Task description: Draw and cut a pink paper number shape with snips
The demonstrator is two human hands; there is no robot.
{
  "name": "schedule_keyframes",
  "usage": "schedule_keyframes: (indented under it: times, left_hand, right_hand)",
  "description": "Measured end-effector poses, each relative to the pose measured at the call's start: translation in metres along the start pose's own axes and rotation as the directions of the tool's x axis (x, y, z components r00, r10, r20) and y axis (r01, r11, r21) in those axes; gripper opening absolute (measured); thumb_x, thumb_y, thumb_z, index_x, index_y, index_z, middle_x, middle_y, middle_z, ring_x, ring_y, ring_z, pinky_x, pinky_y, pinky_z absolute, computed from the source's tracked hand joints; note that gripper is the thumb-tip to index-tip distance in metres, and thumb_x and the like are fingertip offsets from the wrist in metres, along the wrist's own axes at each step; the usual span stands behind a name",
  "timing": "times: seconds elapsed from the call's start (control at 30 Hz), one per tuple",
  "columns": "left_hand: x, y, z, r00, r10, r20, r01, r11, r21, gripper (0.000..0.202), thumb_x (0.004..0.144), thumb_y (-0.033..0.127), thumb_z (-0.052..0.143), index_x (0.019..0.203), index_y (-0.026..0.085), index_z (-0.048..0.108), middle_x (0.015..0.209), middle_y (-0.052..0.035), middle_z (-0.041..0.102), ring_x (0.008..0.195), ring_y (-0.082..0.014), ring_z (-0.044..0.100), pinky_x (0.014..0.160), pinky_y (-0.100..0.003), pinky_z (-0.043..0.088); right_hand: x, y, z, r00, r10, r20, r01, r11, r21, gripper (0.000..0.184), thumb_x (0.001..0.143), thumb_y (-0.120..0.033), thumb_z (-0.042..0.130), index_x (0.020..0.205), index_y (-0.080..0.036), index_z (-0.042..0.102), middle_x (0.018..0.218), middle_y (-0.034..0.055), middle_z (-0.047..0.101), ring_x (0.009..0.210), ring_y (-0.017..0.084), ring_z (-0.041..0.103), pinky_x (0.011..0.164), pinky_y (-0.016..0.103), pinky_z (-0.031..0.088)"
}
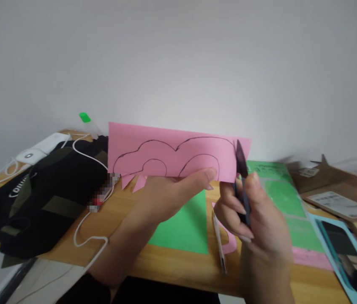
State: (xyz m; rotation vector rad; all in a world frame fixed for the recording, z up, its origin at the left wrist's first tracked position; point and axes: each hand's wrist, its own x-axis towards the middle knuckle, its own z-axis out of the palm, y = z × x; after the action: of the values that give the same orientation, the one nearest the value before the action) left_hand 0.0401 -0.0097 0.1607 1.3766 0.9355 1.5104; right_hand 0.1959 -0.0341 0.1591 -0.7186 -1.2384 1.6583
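Observation:
My left hand [168, 194] pinches the lower edge of a pink paper sheet [172, 152] and holds it upright above the desk. A curved black outline is drawn across the sheet. My right hand [254, 215] is closed around dark scissors [241, 169], whose blades meet the right edge of the pink paper. Small pink offcuts [134, 180] lie under the sheet's left corner.
A green paper sheet [187, 228] lies on the wooden desk [127, 219]. Black clothing [45, 198] and white cables [86, 236] cover the left. Cardboard boxes [333, 185] and a phone on a blue sheet [346, 249] sit at the right. A pink cut piece [229, 240] lies below my right hand.

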Motion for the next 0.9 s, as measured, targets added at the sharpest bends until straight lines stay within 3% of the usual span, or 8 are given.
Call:
schedule_keyframes:
  times: [0.5, 0.9]
  left_hand:
    - [-0.0024, 0.0009, -0.0013, 0.999, 0.042, 0.006, -0.042, 0.999, -0.005, 0.02, 0.078, 0.027, 0.074, 0.06, 0.02, 0.068, 0.064, 0.0017, 0.07, 0.069, -0.0143, 0.068, 0.071, -0.025, 0.058]
    - [-0.0021, 0.002, -0.0021, 1.0, 0.003, 0.017, -0.003, 1.0, -0.018, 0.019, 0.077, 0.03, 0.074, 0.061, 0.022, 0.067, 0.062, 0.0026, 0.068, 0.066, -0.0157, 0.066, 0.072, -0.029, 0.057]
  right_hand:
    - [-0.0019, 0.0029, -0.0002, 1.0, -0.018, -0.018, 0.018, 1.0, -0.007, 0.058, 0.098, -0.066, 0.044, 0.059, -0.023, 0.036, 0.036, -0.0118, 0.021, 0.028, 0.004, 0.01, 0.031, 0.021, 0.008]
    - [-0.0019, 0.0014, -0.001, 1.0, -0.012, 0.011, 0.012, 0.999, -0.036, 0.061, 0.096, -0.069, 0.043, 0.058, -0.023, 0.033, 0.034, -0.0113, 0.022, 0.028, 0.004, 0.01, 0.031, 0.021, 0.008]
